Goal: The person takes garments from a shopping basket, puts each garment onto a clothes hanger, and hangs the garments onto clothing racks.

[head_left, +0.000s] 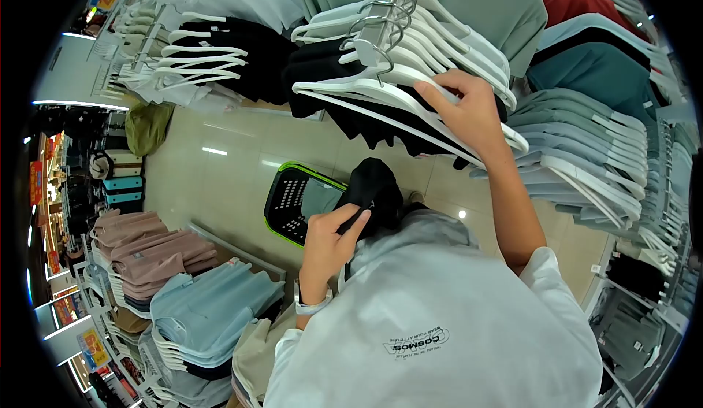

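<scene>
My right hand [469, 108] is closed around the shoulder of a white hanger [366, 88] at the front end of the rack rail. That hanger appears bare, with black garments [351, 119] hanging behind it. Lower and to the left, my left hand [329, 243] pinches a bunched black garment [373, 188] between thumb and fingers in front of my body. Its exact kind does not show. Beyond that garment, a black basket with a green rim [282, 177] stands on the floor, with a pale grey-green cloth [320, 197] inside.
Metal hooks hang along the rail [381, 31] ahead. Grey-green shirts [586, 133] fill a rack at the right. Light blue shirts [212, 305] and pinkish shirts [150, 250] hang at the lower left. An olive bag-like item [149, 128] sits beyond the tiled floor [209, 177].
</scene>
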Demonstrator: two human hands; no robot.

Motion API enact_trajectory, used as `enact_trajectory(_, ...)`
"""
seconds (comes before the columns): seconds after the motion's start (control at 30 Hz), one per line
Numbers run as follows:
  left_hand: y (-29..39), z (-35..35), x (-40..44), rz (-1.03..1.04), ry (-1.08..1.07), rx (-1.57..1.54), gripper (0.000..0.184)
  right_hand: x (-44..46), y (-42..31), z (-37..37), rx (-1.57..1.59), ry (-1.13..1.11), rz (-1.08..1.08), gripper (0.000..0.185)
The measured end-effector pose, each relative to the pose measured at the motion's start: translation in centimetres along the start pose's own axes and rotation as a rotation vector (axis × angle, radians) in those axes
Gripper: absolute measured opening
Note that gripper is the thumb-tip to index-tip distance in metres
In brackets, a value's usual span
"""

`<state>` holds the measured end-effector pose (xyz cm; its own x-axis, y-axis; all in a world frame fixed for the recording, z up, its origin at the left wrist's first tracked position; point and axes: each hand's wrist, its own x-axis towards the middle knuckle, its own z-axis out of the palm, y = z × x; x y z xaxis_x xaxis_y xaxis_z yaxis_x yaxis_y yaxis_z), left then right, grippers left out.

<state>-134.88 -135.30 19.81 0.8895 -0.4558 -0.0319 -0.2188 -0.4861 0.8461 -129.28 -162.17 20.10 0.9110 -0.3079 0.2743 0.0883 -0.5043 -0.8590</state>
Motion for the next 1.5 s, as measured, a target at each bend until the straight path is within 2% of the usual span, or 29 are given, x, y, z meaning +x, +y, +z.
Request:
enact_trajectory(0.1,-0.1,-0.5,0.6,0.016,-0.005,-0.019,0.016,-0.1,-0.8,-1.2,-0.02,0.025,0.049,0.026)
enact_trajectory(0.23,-0.6,-0.6,1.4,0.032,-0.035,-0.023,0.019,-1.0,-2.0,-2.7,-0.091,0.143,0.013,0.021)
enact_trajectory(0.27,-0.7,-0.6,1.6,0.037,-0.035,-0.045,0.02,-1.4,-2.5,-3.2,-0.014,0.173,0.013,0.02)
enact_trajectory(0.3,-0.8,-0.5,1.8,0.042,-0.037,-0.067,0.021,-1.6,-2.2,-3.7,-0.004,0.239,-0.066,0.025)
enact_trajectory(0.5,-1.1,-0.9,3.3,0.087,-0.053,0.004,0.024,-7.9,-3.1,-8.7,-0.097,0.53,0.068,0.022)
enact_trajectory(0.63,-1.2,-0.9,4.0,0.087,-0.114,0.02,0.025,-14.4,0.0,-11.5,-0.071,0.861,-0.003,0.025)
enact_trajectory(0.73,-1.0,-0.7,4.3,0.101,-0.134,0.029,0.025,-19.6,2.1,-13.9,-0.103,0.997,0.028,0.032)
enact_trajectory(0.83,-0.9,-0.4,4.7,0.123,-0.134,0.048,0.025,-23.5,2.4,-16.0,-0.022,0.86,-0.102,0.039)
enact_trajectory(0.97,-0.8,-0.2,5.0,0.094,-0.175,0.008,0.024,-26.2,1.6,-15.6,0.013,0.786,-0.067,0.042)
enact_trajectory(1.0,-0.8,-0.2,5.0,0.116,-0.2,0.003,0.024,-26.3,1.7,-15.8,0.02,0.596,-0.194,0.047)
enact_trajectory(1.13,0.5,-0.7,4.6,0.171,-0.321,-0.02,0.024,-25.7,0.3,-14.4,-0.067,0.417,-0.1,0.045)
enact_trajectory(1.23,0.8,-1.2,4.6,0.227,-0.398,-0.026,0.022,-24.5,0.5,-13.7,-0.046,0.484,-0.209,0.044)
enact_trajectory(1.37,1.4,-1.9,4.4,0.353,-0.424,-0.013,0.019,-23.4,-0.7,-13.8,-0.105,0.423,-0.234,0.039)
enact_trajectory(1.5,3.3,-2.2,3.7,0.511,-0.435,0.091,0.015,-22.2,-1.0,-13.0,-0.024,0.229,-0.159,0.038)
